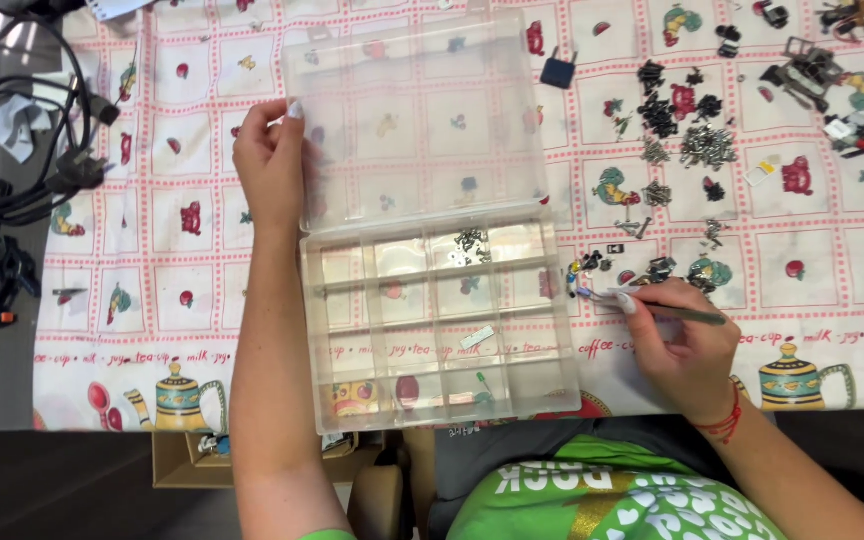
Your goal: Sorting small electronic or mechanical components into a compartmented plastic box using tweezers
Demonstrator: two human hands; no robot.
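Now: L hand (270, 160) gripping organizer lid (417, 115), R hand (687, 355) pinching tweezers (677, 312), patterned tablecloth (832, 270).

Patterned tablecloth (202, 250) over table; black cables (12, 150) at left.

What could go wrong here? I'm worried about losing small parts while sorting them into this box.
The box overhangs the table's near edge; a nudge from either arm might tip it and spill the few screws inside. The left hand alone props the lid; if it slips, the lid could drop shut. The right hand works with tweezers beside loose parts; a sweep of the wrist could scatter them.
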